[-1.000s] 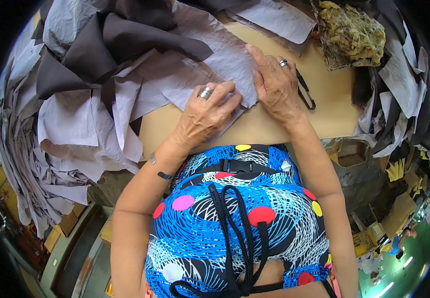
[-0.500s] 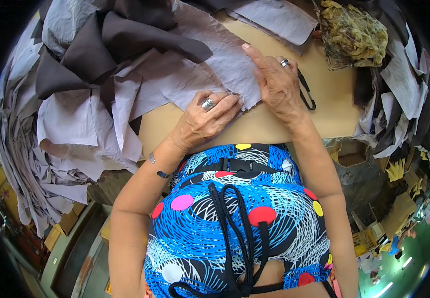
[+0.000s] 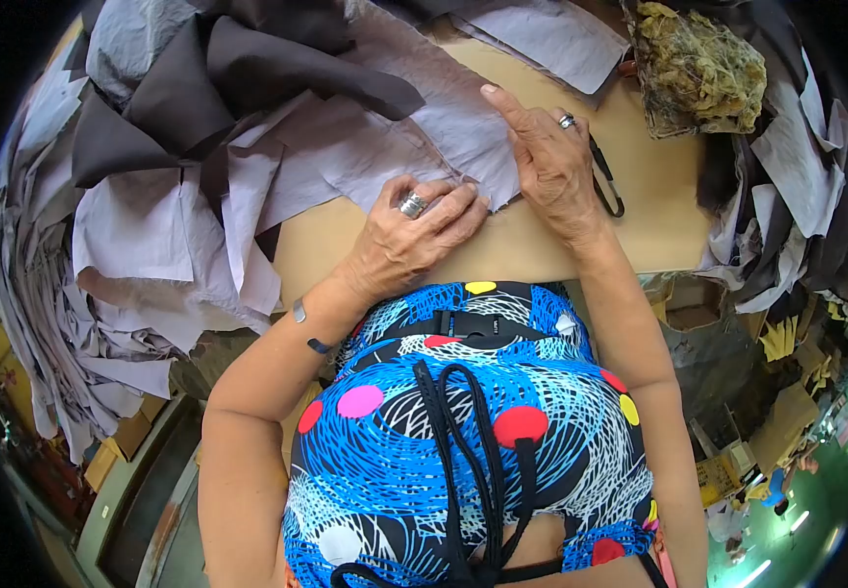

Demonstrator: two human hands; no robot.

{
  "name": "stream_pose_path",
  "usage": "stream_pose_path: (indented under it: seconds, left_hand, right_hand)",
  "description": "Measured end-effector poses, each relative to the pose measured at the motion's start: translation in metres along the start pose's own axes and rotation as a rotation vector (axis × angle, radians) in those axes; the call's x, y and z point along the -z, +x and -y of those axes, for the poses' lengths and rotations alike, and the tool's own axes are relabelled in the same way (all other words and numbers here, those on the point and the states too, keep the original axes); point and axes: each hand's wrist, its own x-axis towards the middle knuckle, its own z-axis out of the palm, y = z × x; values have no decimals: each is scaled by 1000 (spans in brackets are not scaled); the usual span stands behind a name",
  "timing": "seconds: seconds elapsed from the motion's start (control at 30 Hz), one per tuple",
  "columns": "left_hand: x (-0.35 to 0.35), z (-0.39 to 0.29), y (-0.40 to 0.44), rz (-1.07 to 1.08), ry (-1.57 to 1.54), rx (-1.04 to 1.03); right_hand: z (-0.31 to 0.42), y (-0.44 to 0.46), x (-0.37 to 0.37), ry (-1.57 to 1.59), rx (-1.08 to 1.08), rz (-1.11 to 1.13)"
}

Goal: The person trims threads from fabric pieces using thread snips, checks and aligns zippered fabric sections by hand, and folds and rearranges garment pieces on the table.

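A pale mauve cloth piece point(image 3: 458, 108) lies in front of me, narrowing to a frayed-edged corner close to my body. My left hand point(image 3: 419, 227), wearing a wide silver ring, pinches that corner and its seam edge between thumb and fingers. At the cloth's right edge rests my right hand point(image 3: 553, 171), its index finger stretched out along the edge and the other fingers loosely bent; I see nothing held in it, though its palm is hidden. Just right of that hand is a black loop-shaped object point(image 3: 604, 178), possibly a carabiner.
Dark brown and mauve cloth pieces point(image 3: 159, 108) pile up on the left and hang over the table's side. More cloth point(image 3: 801, 167) hangs on the right. A clump of yellowish fibres point(image 3: 698, 73) sits at the back right of the tan tabletop point(image 3: 654, 220). Another cloth point(image 3: 551, 44) lies behind.
My left hand has shifted slightly right and its fingers have rolled over the cloth's corner, which is now tucked more under them. My right hand has barely moved.
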Motion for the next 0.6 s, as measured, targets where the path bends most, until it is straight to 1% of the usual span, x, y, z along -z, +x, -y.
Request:
stream_pose_path:
  seconds: [0.2,0.3,0.6]
  left_hand:
    - [0,-10,-1,47,130,52]
    - [-2,-11,-2,39,142,28]
    - [-4,-13,-3,-50,23,132]
  right_hand:
    - [1,1,0,-37,11,5]
    - [1,1,1,-42,11,8]
    - [5,6,1,-74,10,-36]
